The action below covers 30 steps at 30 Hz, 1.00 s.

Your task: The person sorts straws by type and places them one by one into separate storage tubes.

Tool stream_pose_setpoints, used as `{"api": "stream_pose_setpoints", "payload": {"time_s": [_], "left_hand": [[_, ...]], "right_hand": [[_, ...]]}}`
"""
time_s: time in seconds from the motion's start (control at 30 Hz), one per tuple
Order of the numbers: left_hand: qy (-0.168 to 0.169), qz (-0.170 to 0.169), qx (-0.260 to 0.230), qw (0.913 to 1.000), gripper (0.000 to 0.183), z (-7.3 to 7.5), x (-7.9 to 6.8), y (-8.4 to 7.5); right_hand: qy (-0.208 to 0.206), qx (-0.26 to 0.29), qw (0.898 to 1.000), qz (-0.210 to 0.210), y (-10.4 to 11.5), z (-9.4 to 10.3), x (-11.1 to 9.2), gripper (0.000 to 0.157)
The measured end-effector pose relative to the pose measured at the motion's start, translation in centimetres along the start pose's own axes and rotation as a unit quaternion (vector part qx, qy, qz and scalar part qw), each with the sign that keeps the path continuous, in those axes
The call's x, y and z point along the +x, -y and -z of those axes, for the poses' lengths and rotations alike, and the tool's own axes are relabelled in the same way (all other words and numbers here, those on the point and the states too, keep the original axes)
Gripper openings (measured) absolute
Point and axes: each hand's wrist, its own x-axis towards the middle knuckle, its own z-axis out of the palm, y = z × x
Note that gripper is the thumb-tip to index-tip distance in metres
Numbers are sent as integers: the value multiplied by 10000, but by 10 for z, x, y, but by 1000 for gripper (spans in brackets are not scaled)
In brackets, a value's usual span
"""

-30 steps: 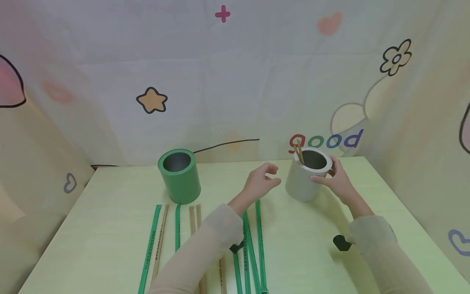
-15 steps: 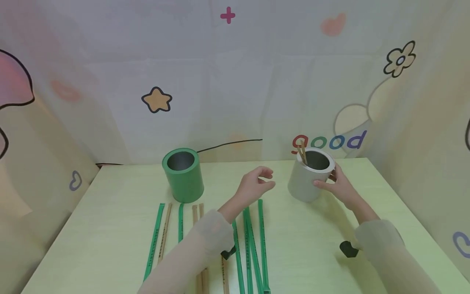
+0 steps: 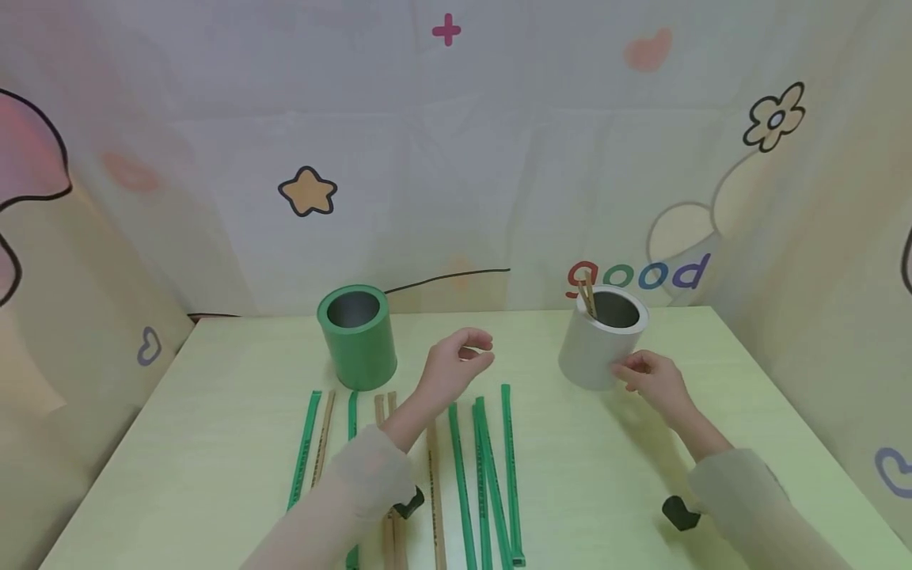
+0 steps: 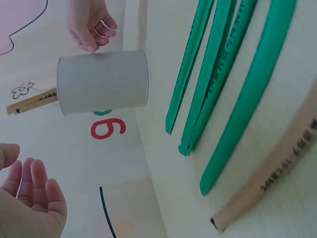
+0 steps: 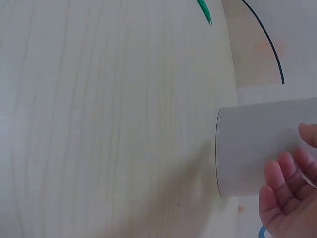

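Observation:
A whitish-grey cylindrical holder [image 3: 593,356] stands at the back right with brown sticks [image 3: 588,297] leaning inside its rim. Beside its lower right wall is my right hand [image 3: 654,384], fingers loosely bent and holding nothing; in the right wrist view the fingertips [image 5: 272,171] overlap the holder's side. My left hand [image 3: 450,366] hovers over the middle of the table, its fingers relaxed with nothing between them. A green holder [image 3: 363,352] stands upright to its left. Below the left hand lie long green sticks [image 3: 461,483] and brown sticks [image 3: 435,491], printed with dark lettering.
The pale wooden table [image 3: 178,459] ends at a printed cloth backdrop [image 3: 442,182], with more cloth on both sides. Part of the stick row is covered by the left sleeve [image 3: 349,495]. Small dark pieces show under both cuffs.
My right hand has let go of the whitish-grey holder's rim and moved down its side. My left hand has drawn back to the left, away from that holder.

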Motion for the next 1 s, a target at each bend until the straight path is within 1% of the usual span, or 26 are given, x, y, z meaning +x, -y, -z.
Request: {"api": "stream_pose_setpoints", "payload": {"time_s": [0.17,0.23,0.3,0.47,0.53,0.63,0.73,0.8,0.9,1.0], "left_hand": [[-423,-277,56,9987,17,18,-8,2],[-638,-422,46,9971,16,26,-11,3],[-900,-505,85,9946,16,34,-15,4],[-1746,-664,225,9821,17,59,-21,7],[-2020,-722,204,9765,18,69,-23,8],[-2223,-666,265,9723,24,86,-25,11],[-2385,-524,438,9687,40,102,-25,18],[-2490,-352,586,9661,52,111,-25,24],[-2611,-7,634,9632,70,123,-25,33],[-2514,390,625,9651,84,132,-26,43]], "right_hand": [[452,388,9971,476,13,-15,-2,27],[592,437,9952,645,17,-22,-2,24],[686,458,9939,726,22,-29,-3,23],[702,447,9925,901,32,-45,-4,22],[703,385,9926,912,35,-51,-5,23],[752,241,9935,816,40,-58,-6,23],[911,106,9933,698,45,-66,-7,22],[1040,61,9928,595,48,-72,-7,21],[1246,17,9906,571,51,-82,-8,19],[1388,-53,9887,555,54,-92,-8,18]]}}
